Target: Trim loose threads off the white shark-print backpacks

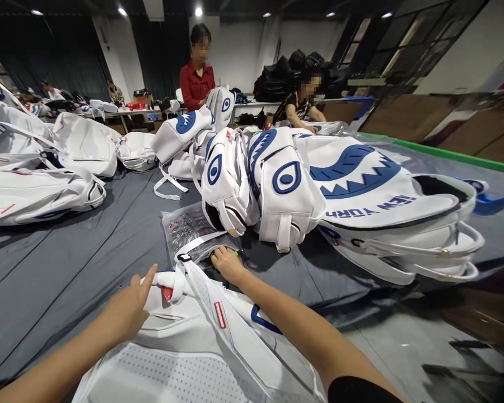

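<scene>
Small round ceiling lights [199, 11] glow along the top of the frame. Dark curtains [37, 61] cover the upper left, beside a white wall [239, 56] at upper centre. Dark-framed windows [424, 28] slant across the upper right. A grey-covered table [121, 224] spans the middle; pale floor [373, 341] shows lower right.

Near backpack [189, 358]: white; back panel [159, 364] dotted grey; strap label [219, 315] red and white. Beyond near backpack: paired bags [271, 215], white, with blue eye motifs [287, 178]. Beyond near backpack, rightward: bag stack [428, 215], white; toothed mouth [361, 186] and lettering [369, 205], blue. Around near backpack: table cover [121, 235], dark grey. Far beyond near backpack: co-worker's shirt [195, 84], red.
</scene>
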{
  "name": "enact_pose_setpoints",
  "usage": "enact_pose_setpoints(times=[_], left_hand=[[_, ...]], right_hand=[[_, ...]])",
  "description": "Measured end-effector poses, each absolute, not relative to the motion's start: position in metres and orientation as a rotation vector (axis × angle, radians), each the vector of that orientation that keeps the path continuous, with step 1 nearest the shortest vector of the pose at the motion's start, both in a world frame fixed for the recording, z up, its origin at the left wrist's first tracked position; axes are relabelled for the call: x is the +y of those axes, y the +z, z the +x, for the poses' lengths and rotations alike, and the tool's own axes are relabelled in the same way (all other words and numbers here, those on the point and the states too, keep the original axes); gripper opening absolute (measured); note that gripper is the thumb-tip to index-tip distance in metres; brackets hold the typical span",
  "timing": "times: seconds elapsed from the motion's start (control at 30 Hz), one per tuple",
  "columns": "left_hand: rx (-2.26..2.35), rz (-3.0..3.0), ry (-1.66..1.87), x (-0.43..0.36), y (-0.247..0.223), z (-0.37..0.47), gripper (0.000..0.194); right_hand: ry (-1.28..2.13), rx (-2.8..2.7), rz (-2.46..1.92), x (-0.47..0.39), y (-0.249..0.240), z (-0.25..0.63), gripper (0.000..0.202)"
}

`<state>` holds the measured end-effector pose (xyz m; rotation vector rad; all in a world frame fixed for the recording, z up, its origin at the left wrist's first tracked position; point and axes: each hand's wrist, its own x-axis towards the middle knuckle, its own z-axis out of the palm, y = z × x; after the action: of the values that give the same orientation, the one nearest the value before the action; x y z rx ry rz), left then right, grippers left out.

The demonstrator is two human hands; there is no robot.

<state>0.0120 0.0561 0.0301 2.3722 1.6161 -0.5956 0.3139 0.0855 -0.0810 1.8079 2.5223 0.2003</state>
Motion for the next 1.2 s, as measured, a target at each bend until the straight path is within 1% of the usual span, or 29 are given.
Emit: enact_pose_setpoints(times=[0.17, 0.27, 0.37, 0.5, 0.57, 0.73, 0.97, 1.07, 1.13, 1.2], left_hand=[[1.618, 2.388, -0.551, 0.055, 0.031, 0.011, 0.095], [1.615, 2.416, -0.545, 0.055, 0.032, 0.011, 0.096], [1.596, 2.445, -0.567, 0.056, 0.034, 0.012, 0.096], [1.596, 2.453, -0.552, 0.056, 0.038, 0.013, 0.097], [1.602, 2.445, -0.573, 0.055, 0.039, 0.013, 0.097], [1.598, 2.42, -0.569, 0.055, 0.043, 0.014, 0.097], [1.603, 2.39, -0.536, 0.054, 0.045, 0.014, 0.099], [1.599, 2.398, -0.508, 0.053, 0.048, 0.014, 0.098], [1.611, 2.368, -0.5, 0.051, 0.053, 0.013, 0.1], [1.608, 2.417, -0.399, 0.046, 0.059, 0.015, 0.098]], right_hand=[[0.262, 2.548, 1.804, 0.085, -0.078, 0.314, 0.033], [0.279, 2.516, 1.853, 0.088, -0.073, 0.312, 0.028], [0.263, 2.478, 1.903, 0.091, -0.072, 0.309, 0.028], [0.179, 2.528, 1.81, 0.085, -0.073, 0.313, 0.024], [0.161, 2.536, 1.801, 0.079, -0.073, 0.318, 0.026], [0.2, 2.414, 1.986, 0.066, -0.067, 0.33, 0.032], [0.17, 2.443, 2.042, 0.048, -0.049, 0.327, 0.026], [0.169, 2.413, 2.134, 0.036, -0.033, 0.33, 0.029], [0.115, 2.417, 2.275, 0.026, -0.019, 0.333, 0.032], [0.002, 2.441, 2.481, 0.014, -0.004, 0.332, 0.027]])
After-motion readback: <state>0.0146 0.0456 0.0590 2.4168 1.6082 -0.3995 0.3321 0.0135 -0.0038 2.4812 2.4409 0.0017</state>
